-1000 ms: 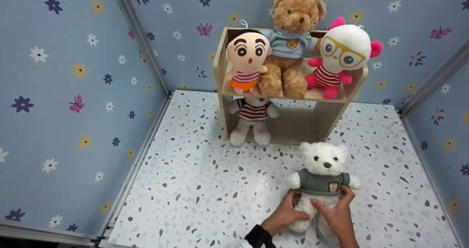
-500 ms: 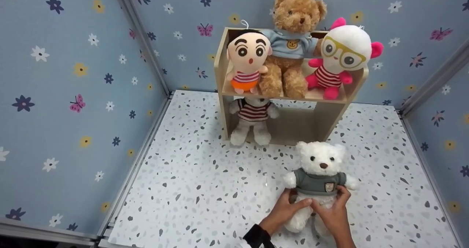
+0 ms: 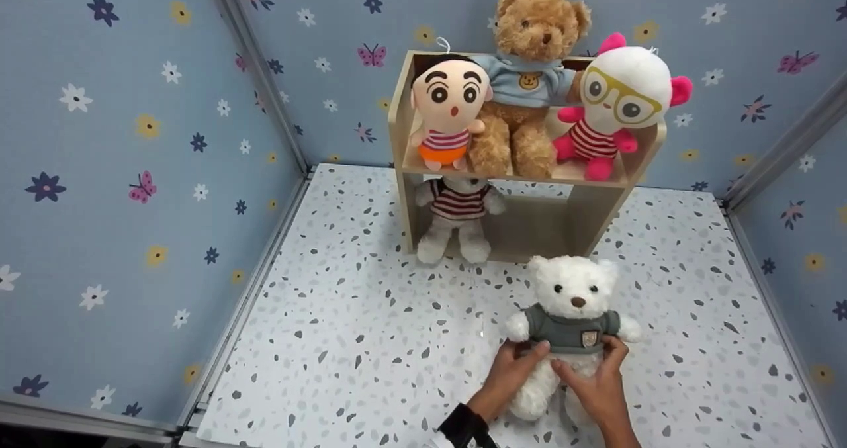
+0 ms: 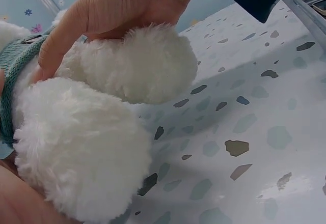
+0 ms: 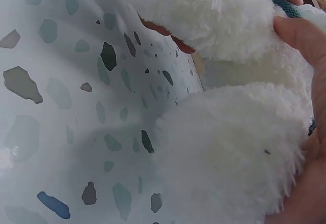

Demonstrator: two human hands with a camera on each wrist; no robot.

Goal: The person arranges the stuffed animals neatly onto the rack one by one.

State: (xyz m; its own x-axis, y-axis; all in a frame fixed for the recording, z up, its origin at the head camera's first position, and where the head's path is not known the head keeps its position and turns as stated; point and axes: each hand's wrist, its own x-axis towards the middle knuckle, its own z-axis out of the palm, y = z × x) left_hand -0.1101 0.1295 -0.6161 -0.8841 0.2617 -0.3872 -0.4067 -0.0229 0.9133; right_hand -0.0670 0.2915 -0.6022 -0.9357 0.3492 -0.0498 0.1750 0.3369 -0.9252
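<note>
A white teddy bear [image 3: 570, 292] in a grey-green sweater is held upright over the speckled floor, just in front of the wooden shelf [image 3: 599, 210]. My left hand [image 3: 513, 372] grips its waist from the left and my right hand [image 3: 595, 375] grips it from the right. In the left wrist view my left hand [image 4: 112, 10] curls over the bear's fluffy white legs [image 4: 81, 142]. The right wrist view shows my right hand [image 5: 305, 46] beside the bear's legs [image 5: 229, 152].
The shelf's top holds a boy doll [image 3: 448, 107], a brown teddy [image 3: 526, 77] and a white doll with glasses [image 3: 612, 100]. A striped-shirt white bear [image 3: 455, 220] stands in the lower left bay; the lower right bay is open. Flowered walls [image 3: 132, 170] enclose the floor.
Both hands have carried the white bear a little up and to the left, toward the shelf. The grip on its waist is the same.
</note>
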